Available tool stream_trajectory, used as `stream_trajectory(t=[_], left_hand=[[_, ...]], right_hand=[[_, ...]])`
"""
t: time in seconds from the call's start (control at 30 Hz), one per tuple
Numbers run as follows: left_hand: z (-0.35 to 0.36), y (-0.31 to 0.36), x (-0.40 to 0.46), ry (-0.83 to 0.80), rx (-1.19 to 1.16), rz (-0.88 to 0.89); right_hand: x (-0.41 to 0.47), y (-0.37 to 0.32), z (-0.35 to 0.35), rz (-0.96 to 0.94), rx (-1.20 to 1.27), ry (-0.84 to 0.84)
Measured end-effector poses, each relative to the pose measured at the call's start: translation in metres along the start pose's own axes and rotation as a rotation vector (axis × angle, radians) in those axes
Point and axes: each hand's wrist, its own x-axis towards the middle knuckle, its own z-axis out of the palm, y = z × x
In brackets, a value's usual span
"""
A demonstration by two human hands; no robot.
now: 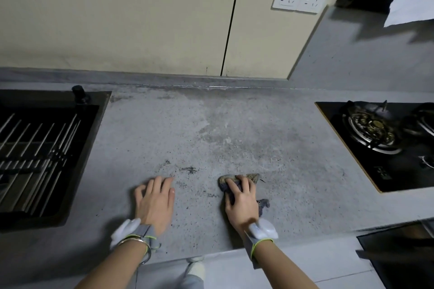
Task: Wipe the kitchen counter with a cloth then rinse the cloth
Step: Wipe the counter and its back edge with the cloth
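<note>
Two hands down on my table (211,124). Right hand (240,197) grip clamped on the cloth (237,182); left hand (156,199) flat, fingers apart.

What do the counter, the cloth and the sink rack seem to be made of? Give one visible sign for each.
Counter: looks like matte grey stone or concrete, going by its speckled, mottled, non-glossy surface.
Cloth: soft woven fabric, grey-brown, bunching and folding under the right hand.
Sink rack: probably polished metal, since its thin straight rods catch bright highlights.
</note>
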Motion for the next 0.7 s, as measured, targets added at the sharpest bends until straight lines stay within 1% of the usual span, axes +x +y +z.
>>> stream_trajectory(t=[0.1, 0.17, 0.27, 0.33, 0.53, 0.7], left_hand=[[0.001, 0.001, 0.025, -0.045, -0.016, -0.009], [0.009, -0.004, 0.059, -0.083, -0.026, -0.028], [0.014, -0.008, 0.092, -0.105, 0.008, -0.021], [0.022, -0.016, 0.124, -0.146, 0.048, -0.046], [0.033, -0.031, 0.202, -0.165, 0.089, -0.077], [0.04, -0.033, 0.222, -0.193, 0.12, -0.073]], right_hand=[[0.025, -0.004, 0.006, -0.028, -0.005, 0.016], [0.059, -0.007, 0.017, -0.04, -0.001, 0.027], [0.092, -0.015, 0.022, -0.026, -0.004, 0.025], [0.127, -0.019, 0.031, -0.023, 0.004, 0.03], [0.225, -0.03, 0.055, 0.01, 0.0, 0.014], [0.291, -0.036, 0.067, 0.011, -0.023, -0.001]])
